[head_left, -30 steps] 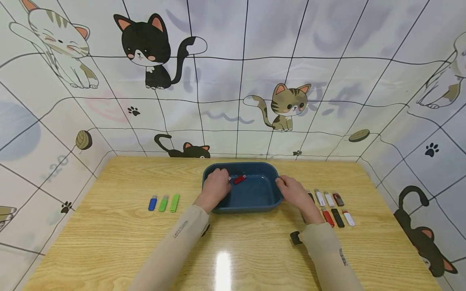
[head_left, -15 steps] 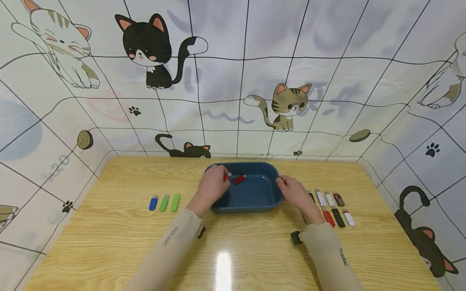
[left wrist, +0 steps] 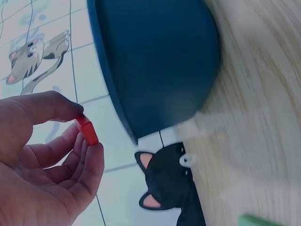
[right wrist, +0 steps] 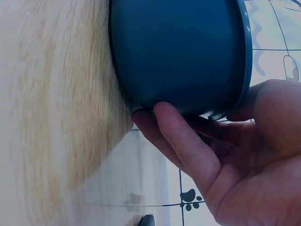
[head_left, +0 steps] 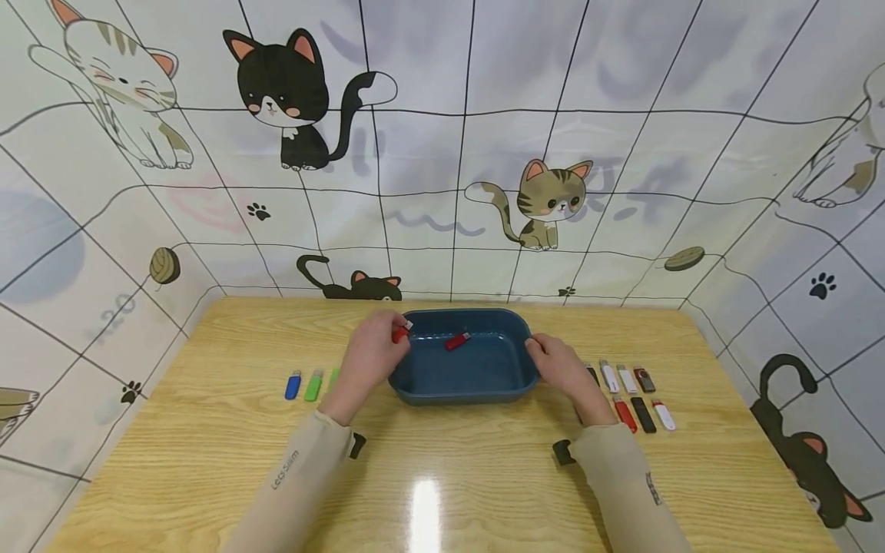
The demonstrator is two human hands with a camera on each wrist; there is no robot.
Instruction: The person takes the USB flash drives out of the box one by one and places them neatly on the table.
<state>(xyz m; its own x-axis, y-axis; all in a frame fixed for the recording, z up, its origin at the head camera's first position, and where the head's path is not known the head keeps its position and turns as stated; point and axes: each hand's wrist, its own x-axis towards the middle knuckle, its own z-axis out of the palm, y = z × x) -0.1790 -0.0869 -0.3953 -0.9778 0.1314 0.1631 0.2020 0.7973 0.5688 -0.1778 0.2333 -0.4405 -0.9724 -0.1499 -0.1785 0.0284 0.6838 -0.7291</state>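
Note:
My left hand [head_left: 369, 349] pinches a red USB stick [head_left: 401, 332] over the left rim of a dark blue plastic basin [head_left: 459, 395]. In the left wrist view, thumb and fingertips hold the red stick [left wrist: 87, 131] beside the basin's wall [left wrist: 155, 70]. A second, darker red USB stick [head_left: 456, 341] lies inside the basin. At the basin's right side, my right hand [head_left: 558, 370] grips the rim. The right wrist view has that hand [right wrist: 221, 160] with fingers against the outer wall [right wrist: 178, 56]; its thumb is mostly hidden behind the rim.
Left of the basin, a blue USB stick [head_left: 293, 385] and a green one [head_left: 313, 385] stand in a row; another green stick is partly behind my left hand. Right of it lie several sticks, including a red one [head_left: 624, 414] and a black one [head_left: 643, 415]. A cat-print cloth [head_left: 429, 153] surrounds the wooden table [head_left: 484, 476].
My left hand has risen out of the basin and moved left with the red USB stick. My right hand has stayed on the rim, and the basin has hardly moved.

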